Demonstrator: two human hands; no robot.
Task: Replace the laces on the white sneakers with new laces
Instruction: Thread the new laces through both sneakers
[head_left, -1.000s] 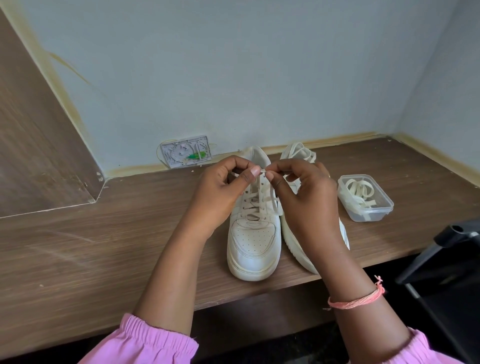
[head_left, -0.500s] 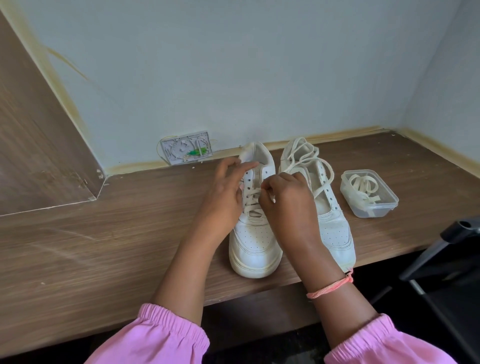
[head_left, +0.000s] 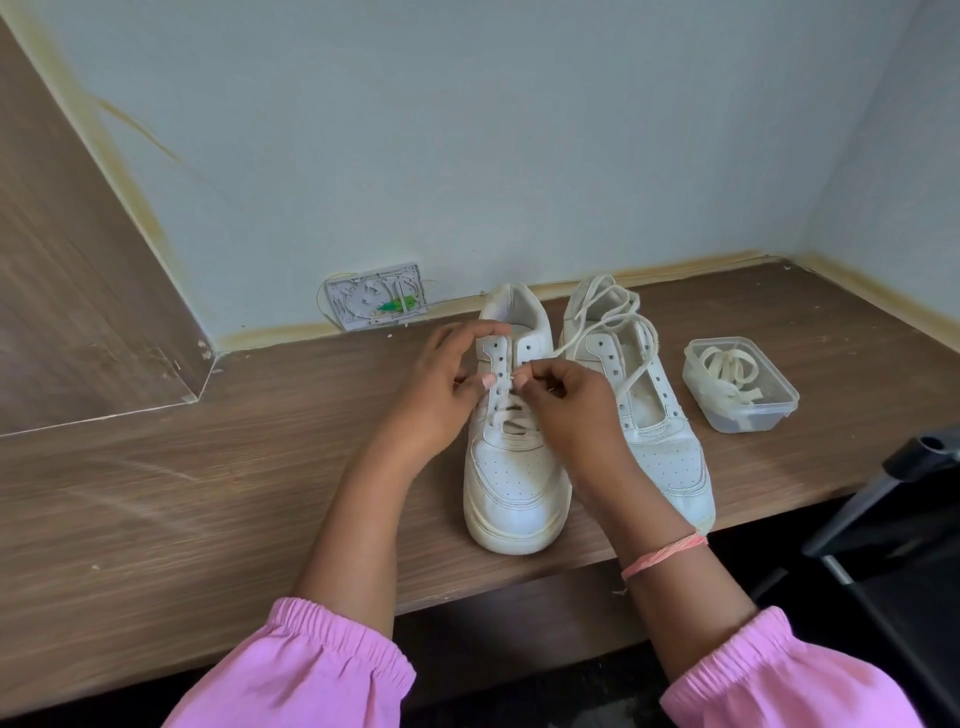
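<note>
Two white sneakers are sitting side by side on the wooden worktop, heels near its back edge and toes reaching its front edge. The right hand (head_left: 563, 397) is pinching the tip of a lace (head_left: 597, 332) between thumb and fingertips, and is holding it at an eyelet partway up the left sneaker (head_left: 514, 467); the rest of that lace is trailing off across the right sneaker (head_left: 670, 457), where it is lying in a loose tangle over the opening. The left hand (head_left: 441, 384) is curling around the outer side of the left sneaker, thumb near the eyelet row, steadying it. Only the lowest eyelets of that sneaker are carrying lace, so the step in hand is most likely threading, with most rows unfilled and the right sneaker's eyelets bare. A clear plastic tub (head_left: 740, 384) holding more coiled lace is sitting toward the right end of the worktop. The next move is probably calling for pushing the tip through that eyelet and drawing the slack through evenly without twisting.
</note>
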